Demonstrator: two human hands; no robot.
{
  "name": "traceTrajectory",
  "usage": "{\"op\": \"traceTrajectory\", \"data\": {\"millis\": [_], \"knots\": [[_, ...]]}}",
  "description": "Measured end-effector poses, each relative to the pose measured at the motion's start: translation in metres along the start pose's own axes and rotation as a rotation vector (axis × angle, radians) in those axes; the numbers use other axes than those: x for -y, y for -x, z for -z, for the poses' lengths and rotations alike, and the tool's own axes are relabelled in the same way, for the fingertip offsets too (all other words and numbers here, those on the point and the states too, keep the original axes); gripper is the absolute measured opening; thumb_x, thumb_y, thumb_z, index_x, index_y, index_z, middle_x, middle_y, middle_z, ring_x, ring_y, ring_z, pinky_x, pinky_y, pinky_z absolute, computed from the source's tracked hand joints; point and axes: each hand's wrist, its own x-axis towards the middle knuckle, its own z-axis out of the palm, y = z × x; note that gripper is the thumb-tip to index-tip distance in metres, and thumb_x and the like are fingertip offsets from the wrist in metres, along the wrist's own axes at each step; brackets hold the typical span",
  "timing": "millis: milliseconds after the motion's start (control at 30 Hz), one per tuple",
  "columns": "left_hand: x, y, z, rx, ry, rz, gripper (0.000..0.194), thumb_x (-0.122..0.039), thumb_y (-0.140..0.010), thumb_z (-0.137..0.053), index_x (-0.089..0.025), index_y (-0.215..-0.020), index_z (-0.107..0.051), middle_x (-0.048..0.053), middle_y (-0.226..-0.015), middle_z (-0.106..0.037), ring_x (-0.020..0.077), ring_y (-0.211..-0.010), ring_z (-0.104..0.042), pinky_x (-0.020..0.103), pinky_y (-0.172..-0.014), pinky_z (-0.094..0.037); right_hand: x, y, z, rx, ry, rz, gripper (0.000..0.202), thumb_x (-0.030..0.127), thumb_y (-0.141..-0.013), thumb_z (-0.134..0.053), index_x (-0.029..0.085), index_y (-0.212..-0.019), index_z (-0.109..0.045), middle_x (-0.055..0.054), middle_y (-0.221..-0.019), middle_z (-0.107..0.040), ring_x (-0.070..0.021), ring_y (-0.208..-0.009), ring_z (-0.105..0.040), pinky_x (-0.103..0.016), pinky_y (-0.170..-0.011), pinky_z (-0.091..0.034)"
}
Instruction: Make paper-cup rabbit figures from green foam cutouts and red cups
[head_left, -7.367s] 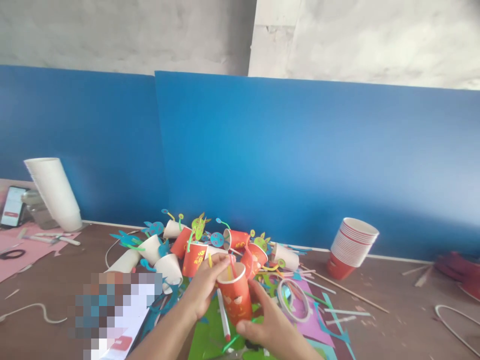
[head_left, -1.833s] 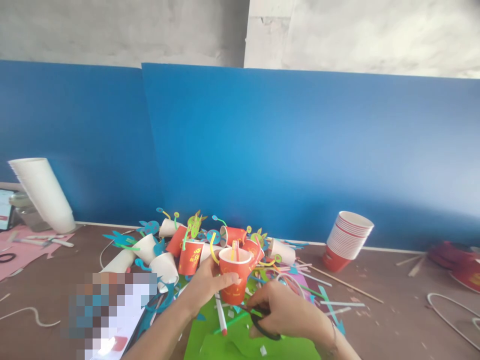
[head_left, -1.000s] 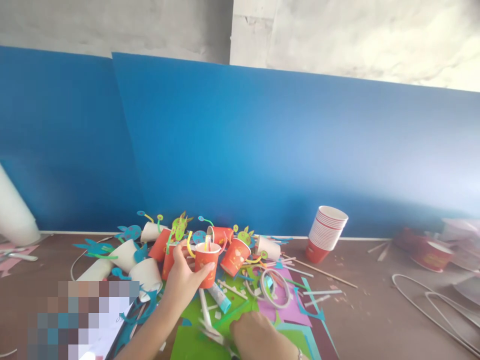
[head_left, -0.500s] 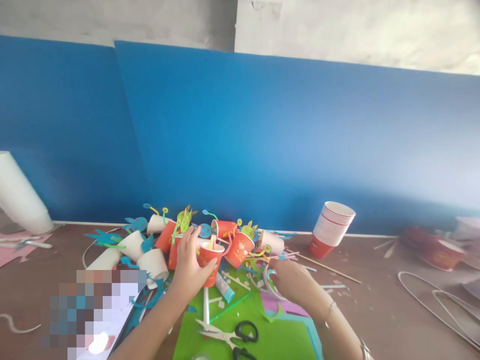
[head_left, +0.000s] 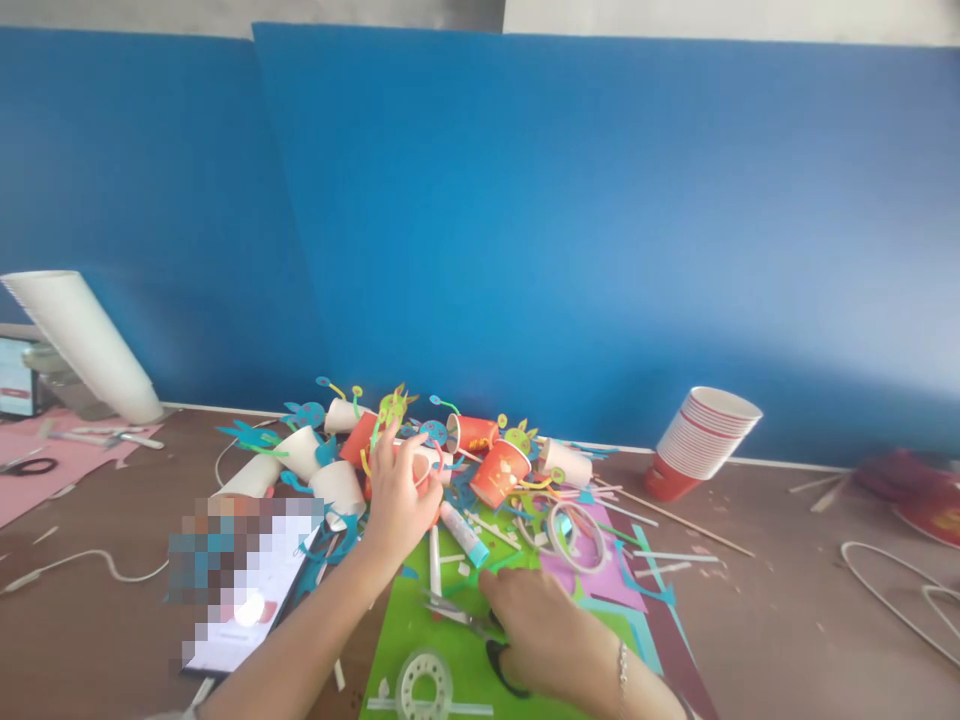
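My left hand (head_left: pixel 395 505) grips a red paper cup (head_left: pixel 424 470) with paper strips in it, pressing it against a pile of decorated red and white cups (head_left: pixel 495 468); my fingers hide most of the cup. My right hand (head_left: pixel 541 635) lies lower right on a green paper sheet (head_left: pixel 420 625), closed over the black handles of the scissors (head_left: pixel 459 614), whose blades point left.
A tape ring (head_left: pixel 574 532), a glue stick (head_left: pixel 465 535) and a white marker (head_left: pixel 434 560) lie between the hands and the pile. A stack of red cups (head_left: pixel 701 440) leans at right, a white cup stack (head_left: pixel 82 340) at left. White wire (head_left: pixel 892 595) lies at far right.
My left hand carried the red cup up and back into the cup pile. My right hand laid the scissors down, reached to the tape ring, then came back onto the scissors.
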Motion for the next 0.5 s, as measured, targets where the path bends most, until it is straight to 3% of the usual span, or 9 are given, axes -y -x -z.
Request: {"op": "traceTrajectory", "data": {"millis": [100, 300, 500], "knots": [[0.001, -0.001, 0.0, 0.001, 0.028, -0.004, 0.033, -0.015, -0.079, -0.058, -0.022, -0.112, -0.052, 0.013, -0.132, -0.041, 0.033, -0.129, -0.037, 0.053, -0.104, -0.034, 0.003, -0.002, 0.003, 0.003, 0.059, -0.02, 0.048, 0.003, -0.067, -0.051, 0.01, -0.113, -0.06, -0.017, -0.096, -0.072, -0.0294, -0.086, -0.068, -0.03, -0.063, -0.041], [0.005, -0.005, 0.0, 0.031, 0.114, -0.091, 0.022, -0.017, -0.082, -0.056, -0.021, -0.104, -0.054, 0.008, -0.104, -0.057, 0.0253, -0.105, -0.055, 0.044, -0.094, -0.046, -0.016, -0.005, 0.013, -0.048, 0.039, -0.125, 0.036, -0.002, -0.073, -0.048, 0.014, -0.1, -0.066, -0.014, -0.094, -0.073, -0.0281, -0.089, -0.069, -0.029, -0.065, -0.041], [0.009, -0.004, -0.001, -0.044, 0.126, -0.13, 0.036, -0.018, -0.084, -0.054, -0.02, -0.118, -0.047, 0.012, -0.117, -0.053, 0.0264, -0.115, -0.05, 0.046, -0.099, -0.042, -0.027, -0.012, 0.013, -0.092, 0.034, -0.212, 0.038, -0.002, -0.073, -0.05, 0.01, -0.106, -0.063, -0.016, -0.1, -0.072, -0.0302, -0.095, -0.068, -0.03, -0.068, -0.044]]}}
